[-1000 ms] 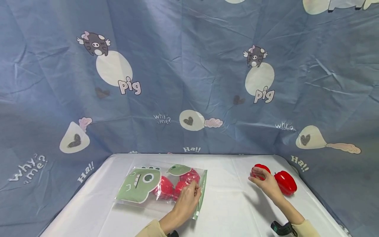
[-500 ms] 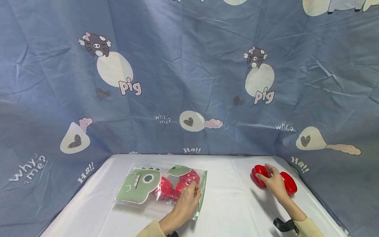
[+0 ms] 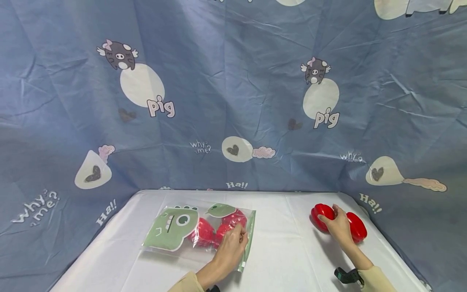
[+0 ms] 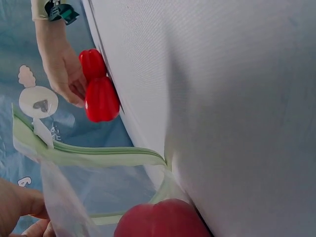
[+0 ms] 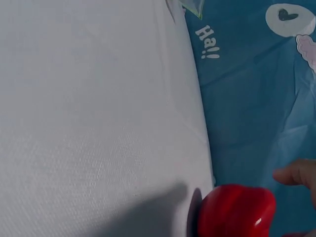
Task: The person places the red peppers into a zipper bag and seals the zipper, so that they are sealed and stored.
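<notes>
A clear zip bag (image 3: 164, 233) with a green dinosaur print lies on the left of the table, several red bell peppers (image 3: 202, 232) inside it. My left hand (image 3: 230, 248) pinches its film beside the green zip edge; in the left wrist view the mouth (image 4: 108, 157) gapes, with a pepper (image 4: 160, 222) just inside. On the right, two loose red bell peppers stand side by side. Over the left one (image 3: 320, 215) reaches my right hand (image 3: 339, 227), thumb and fingers spread. The right wrist view shows the thumb (image 5: 298, 174) apart from this pepper (image 5: 237, 212).
The second loose pepper (image 3: 358, 228) is partly hidden behind my right hand, near the table's right edge. A white cloth covers the table (image 3: 277, 243). Behind it hangs a blue curtain (image 3: 255, 101) with pig prints.
My right hand has shifted slightly right and back from over the left loose pepper, uncovering more of it. The left hand and the bag stay in place.
</notes>
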A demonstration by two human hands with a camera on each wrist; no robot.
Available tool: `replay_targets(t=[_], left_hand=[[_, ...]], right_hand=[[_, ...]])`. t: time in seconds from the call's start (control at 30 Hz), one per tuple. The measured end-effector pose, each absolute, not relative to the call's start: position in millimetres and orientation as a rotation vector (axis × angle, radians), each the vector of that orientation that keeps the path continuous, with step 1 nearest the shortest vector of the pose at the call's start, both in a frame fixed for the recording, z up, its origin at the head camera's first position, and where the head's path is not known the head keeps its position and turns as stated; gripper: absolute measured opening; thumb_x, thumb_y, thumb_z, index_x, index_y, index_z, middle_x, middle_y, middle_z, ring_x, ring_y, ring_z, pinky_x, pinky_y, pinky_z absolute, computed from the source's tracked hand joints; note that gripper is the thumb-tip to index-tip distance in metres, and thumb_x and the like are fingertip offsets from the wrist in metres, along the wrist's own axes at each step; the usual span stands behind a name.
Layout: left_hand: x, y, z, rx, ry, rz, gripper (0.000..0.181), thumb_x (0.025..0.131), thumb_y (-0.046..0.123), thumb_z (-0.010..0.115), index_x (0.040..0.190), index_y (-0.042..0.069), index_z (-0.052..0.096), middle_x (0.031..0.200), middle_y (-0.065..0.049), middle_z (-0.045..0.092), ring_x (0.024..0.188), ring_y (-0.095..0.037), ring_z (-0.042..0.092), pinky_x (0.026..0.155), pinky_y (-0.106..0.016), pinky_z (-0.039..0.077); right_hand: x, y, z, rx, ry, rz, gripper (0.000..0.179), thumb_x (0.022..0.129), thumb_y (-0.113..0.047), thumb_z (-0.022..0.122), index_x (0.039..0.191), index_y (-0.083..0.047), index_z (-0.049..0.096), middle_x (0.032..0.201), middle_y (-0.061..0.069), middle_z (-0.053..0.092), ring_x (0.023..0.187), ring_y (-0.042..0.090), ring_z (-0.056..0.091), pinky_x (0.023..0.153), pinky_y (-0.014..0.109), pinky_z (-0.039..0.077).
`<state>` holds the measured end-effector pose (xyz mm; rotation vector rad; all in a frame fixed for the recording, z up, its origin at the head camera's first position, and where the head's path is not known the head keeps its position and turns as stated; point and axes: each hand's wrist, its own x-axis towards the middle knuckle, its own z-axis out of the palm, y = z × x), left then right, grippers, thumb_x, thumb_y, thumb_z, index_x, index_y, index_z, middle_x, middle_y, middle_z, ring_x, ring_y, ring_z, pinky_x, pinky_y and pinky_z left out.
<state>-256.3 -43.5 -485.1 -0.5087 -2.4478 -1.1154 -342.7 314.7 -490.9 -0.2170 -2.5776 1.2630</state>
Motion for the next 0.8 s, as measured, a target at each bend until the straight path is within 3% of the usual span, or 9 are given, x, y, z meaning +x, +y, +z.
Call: replay_targets(t=[0.3, 0.8], left_hand=[[-255.4, -42.8, -485.6, -0.508, -2.451, -1.112, 0.007, 0.090, 0.005, 0.060, 0.084, 0.008, 0.058, 0.070, 0.002, 0.062, 0.061, 0.002, 0.051, 0.052, -0.014, 0.045], [-257.7, -42.8, -486.9, -0.510, -2.427, -1.084, 0.011, 0.088, 0.001, 0.062, 0.081, 0.008, 0.056, 0.068, 0.001, 0.062, 0.060, 0.001, 0.052, 0.051, -0.015, 0.044]], right_hand=[[-343.6, 317.4, -495.3, -0.207, -2.605, 1.168, 0.067, 0.086, -0.011, 0.064, 0.142, 0.008, 0.033, 0.142, 0.032, 0.038, 0.129, 0.046, 0.039, 0.106, 0.060, 0.033], [-340.4, 319.5, -493.7, -0.131, -2.709, 1.035, 0.071, 0.085, -0.016, 0.066, 0.138, 0.017, 0.033, 0.136, 0.039, 0.041, 0.123, 0.052, 0.044, 0.099, 0.062, 0.039]])
